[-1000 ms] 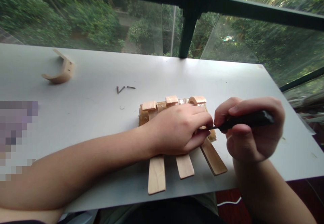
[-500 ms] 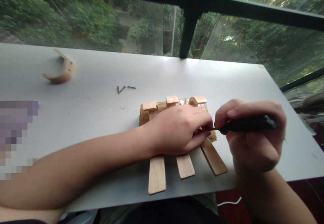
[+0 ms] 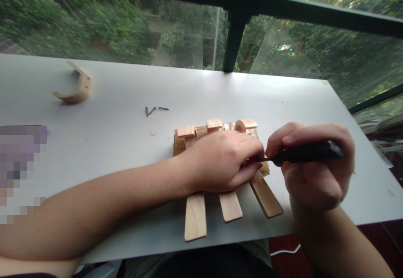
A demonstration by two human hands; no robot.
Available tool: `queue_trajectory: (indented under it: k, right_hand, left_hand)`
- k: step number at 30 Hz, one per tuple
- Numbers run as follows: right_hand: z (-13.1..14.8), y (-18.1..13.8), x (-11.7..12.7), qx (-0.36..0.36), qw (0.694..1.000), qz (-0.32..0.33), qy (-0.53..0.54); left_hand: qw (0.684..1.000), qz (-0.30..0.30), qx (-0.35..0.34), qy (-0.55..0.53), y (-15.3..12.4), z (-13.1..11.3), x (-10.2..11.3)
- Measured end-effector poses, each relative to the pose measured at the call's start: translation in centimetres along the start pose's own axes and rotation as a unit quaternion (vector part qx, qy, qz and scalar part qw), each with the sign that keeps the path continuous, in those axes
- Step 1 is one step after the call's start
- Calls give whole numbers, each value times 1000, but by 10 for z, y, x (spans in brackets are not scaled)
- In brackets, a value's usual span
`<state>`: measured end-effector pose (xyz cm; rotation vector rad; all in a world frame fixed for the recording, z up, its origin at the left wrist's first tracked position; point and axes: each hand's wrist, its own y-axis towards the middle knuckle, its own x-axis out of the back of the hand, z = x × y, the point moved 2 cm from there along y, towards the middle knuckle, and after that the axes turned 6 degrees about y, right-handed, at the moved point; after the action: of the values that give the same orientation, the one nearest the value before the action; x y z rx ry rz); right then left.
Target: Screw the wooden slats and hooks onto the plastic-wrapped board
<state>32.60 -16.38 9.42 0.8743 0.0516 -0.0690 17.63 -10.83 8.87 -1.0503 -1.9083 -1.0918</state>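
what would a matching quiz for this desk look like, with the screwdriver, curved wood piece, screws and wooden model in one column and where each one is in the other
Things:
1. screwdriver
2. curved wood piece
3. screws
4. wooden model

Places:
A. lying loose on the table, beyond the left hand
B. pressed under the left hand
C. alone at the far left of the table
D. gripped in the right hand

Pairs: 1-D, 2-C, 3-A, 4-B
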Motion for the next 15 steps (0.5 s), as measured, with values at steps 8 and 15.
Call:
queue_trajectory:
  k: [8, 15]
  right_hand:
    - [0, 0, -1, -1, 1000, -4, 2]
    - [-1, 0, -1, 7, 1000, -1, -6]
  left_hand:
    - [1000, 2, 2, -4, 0, 0, 0]
    - [1000, 4, 5, 2, 0, 0, 0]
